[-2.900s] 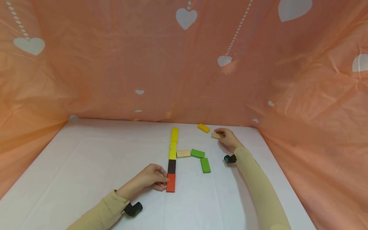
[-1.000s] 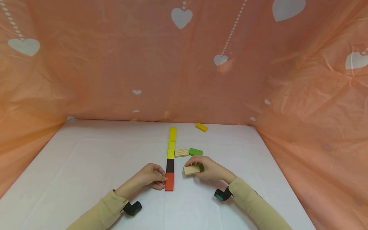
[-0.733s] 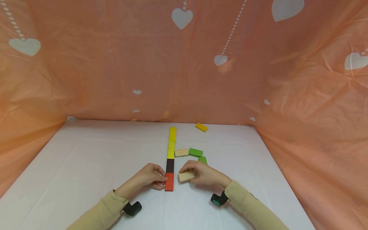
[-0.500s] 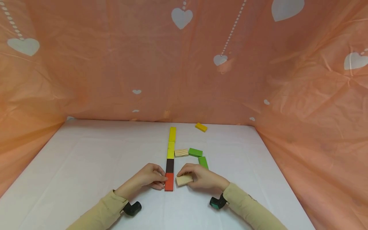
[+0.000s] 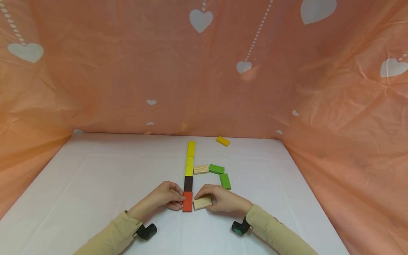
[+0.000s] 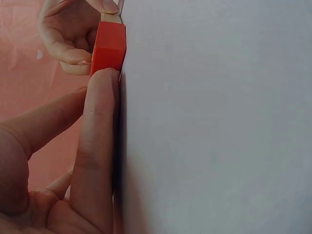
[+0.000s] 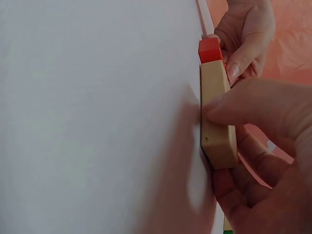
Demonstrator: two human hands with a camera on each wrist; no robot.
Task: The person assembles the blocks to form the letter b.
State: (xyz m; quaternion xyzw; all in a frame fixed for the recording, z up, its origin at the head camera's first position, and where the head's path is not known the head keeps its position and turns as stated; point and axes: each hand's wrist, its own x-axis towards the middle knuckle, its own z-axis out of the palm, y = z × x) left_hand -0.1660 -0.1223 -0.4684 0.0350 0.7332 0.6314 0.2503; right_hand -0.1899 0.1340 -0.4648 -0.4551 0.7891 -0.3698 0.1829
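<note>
My right hand [image 5: 223,199] pinches a plain wooden block [image 5: 202,203], thumb on its near side and fingers beyond. That block lies flat, its left end touching or very close to the red block [image 5: 187,202]. Fingertips of my left hand [image 5: 167,196] rest on the red block's left side and top edge; in the left wrist view one straight finger [image 6: 97,126] presses it. Beyond the red block, a dark brown block [image 5: 188,183], a yellow block [image 5: 189,166] and another yellow block [image 5: 191,148] continue one straight line.
From the yellow block, a grained wooden block [image 5: 201,169] extends rightward, followed by a green block [image 5: 216,169] and a second green block [image 5: 225,181] angled toward me. One loose orange-yellow block [image 5: 222,141] lies near the back edge of the white table [image 5: 111,166]. Orange curtains surround it.
My right hand brought the plain wooden block from the back right, over the second green block, down beside the red block. My left hand has stayed at the red block.
</note>
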